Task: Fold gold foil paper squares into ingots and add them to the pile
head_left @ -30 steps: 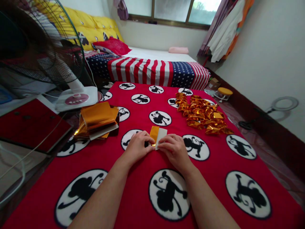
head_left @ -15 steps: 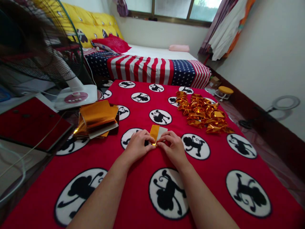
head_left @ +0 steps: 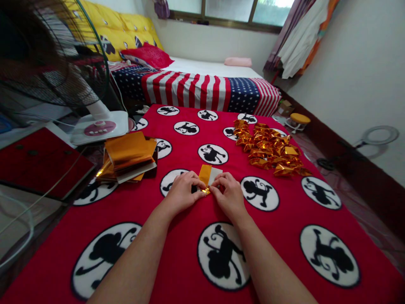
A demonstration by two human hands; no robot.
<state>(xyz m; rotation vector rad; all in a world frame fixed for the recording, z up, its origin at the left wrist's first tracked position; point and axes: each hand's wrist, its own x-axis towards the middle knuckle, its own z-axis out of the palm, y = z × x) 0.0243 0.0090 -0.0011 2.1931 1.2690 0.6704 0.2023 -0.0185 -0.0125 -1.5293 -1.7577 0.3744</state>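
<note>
A small sheet of gold and whitish paper (head_left: 205,174) lies on the red cloth (head_left: 186,152) between my hands, its near end folded to a shiny gold tip. My left hand (head_left: 185,190) pinches the left side of that tip with thumb and fingers. From the right, my right hand (head_left: 229,192) pinches the paper's other near edge. At the left is a stack of gold paper sheets (head_left: 129,152). Several folded shiny gold pieces (head_left: 268,147) sit in rows at the back right.
A fan (head_left: 98,122) stands at the left beside a dark red panel (head_left: 41,156) and cables. Beyond the cloth is a bed with a striped, starred cover (head_left: 190,88). A yellow-topped stool (head_left: 300,119) and a ring-shaped lamp (head_left: 379,135) are at the right.
The fingertips of my right hand have moved slightly right, and more of the shiny gold tip shows between my hands. The stack and the folded pieces stay where they were.
</note>
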